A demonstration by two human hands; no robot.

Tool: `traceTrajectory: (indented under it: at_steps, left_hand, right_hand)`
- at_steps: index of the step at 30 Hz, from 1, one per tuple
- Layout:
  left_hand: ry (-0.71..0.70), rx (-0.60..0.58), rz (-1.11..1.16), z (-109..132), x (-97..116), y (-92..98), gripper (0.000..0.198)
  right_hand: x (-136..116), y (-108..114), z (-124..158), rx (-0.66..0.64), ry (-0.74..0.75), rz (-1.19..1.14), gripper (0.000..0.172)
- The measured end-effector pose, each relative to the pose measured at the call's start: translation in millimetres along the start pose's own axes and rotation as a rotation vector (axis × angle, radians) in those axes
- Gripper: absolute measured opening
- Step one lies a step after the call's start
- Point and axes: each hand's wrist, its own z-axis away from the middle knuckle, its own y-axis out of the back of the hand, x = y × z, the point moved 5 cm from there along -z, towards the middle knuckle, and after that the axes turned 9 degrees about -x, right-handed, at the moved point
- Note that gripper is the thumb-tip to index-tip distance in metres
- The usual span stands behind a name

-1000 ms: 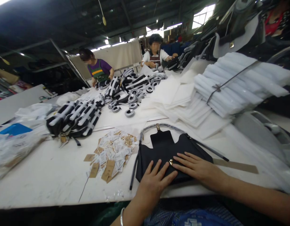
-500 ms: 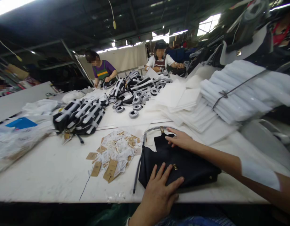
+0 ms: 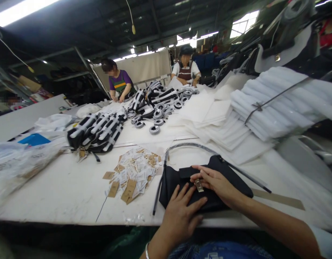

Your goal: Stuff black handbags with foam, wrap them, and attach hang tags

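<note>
A black handbag (image 3: 171,185) lies on the white table near its front edge, with a plastic-wrapped handle (image 3: 192,145) arching behind it. My left hand (image 3: 182,212) rests on the bag's front, fingers spread and flat. Over the front hangs the bag's flap (image 3: 185,173), a dark tab ending in a metal clasp (image 3: 199,185). My right hand (image 3: 213,182) has its fingers bent round this tab just above the clasp; the fingertips are partly hidden. Left of the bag sits a heap of white and brown tags (image 3: 139,172) with strings.
Wrapped black bags (image 3: 97,131) and rolled grey straps (image 3: 159,113) cover the table's far side. White foam sheets (image 3: 222,122) and a tied foam bundle (image 3: 284,100) lie at the right. Plastic bags (image 3: 25,162) are at the left. Two people (image 3: 119,84) work across the table.
The flap, laid back behind the bag before, now folds down over its front with my right hand on it. My left hand stays on the bag. The handle's right side has come into view.
</note>
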Motion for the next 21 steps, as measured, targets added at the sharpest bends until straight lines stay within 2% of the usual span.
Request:
traceTrajectory:
  at_steps: [2, 5, 8, 10, 12, 16, 21]
  left_hand:
    - [-0.008, 0.044, 0.044, 1, 1, 3.7, 0.052]
    - [0.022, 0.182, 0.163, 1, 0, 11.3, 0.037]
    - [0.138, 0.336, 0.261, 0, -5, 19.8, 0.024]
    - [0.220, 0.385, 0.289, -4, -6, 24.7, 0.024]
    - [0.244, 0.380, 0.291, -12, -2, 28.5, 0.030]
    - [0.183, 0.314, 0.229, -33, 13, 33.2, 0.039]
    - [0.117, 0.340, 0.066, -46, 21, 39.6, 0.029]
  right_hand:
    - [13, 2, 7, 0.019, 0.052, 0.032, 0.062]
    - [20, 7, 5, 0.039, 0.120, 0.066, 0.064]
    - [20, 9, 3, 0.029, 0.144, 0.053, 0.063]
    - [19, 10, 2, 0.019, 0.152, 0.035, 0.062]
    - [19, 10, 3, 0.012, 0.158, 0.020, 0.062]
    - [18, 10, 4, -0.010, 0.156, 0.007, 0.063]
    - [17, 10, 4, -0.024, 0.165, 0.004, 0.063]
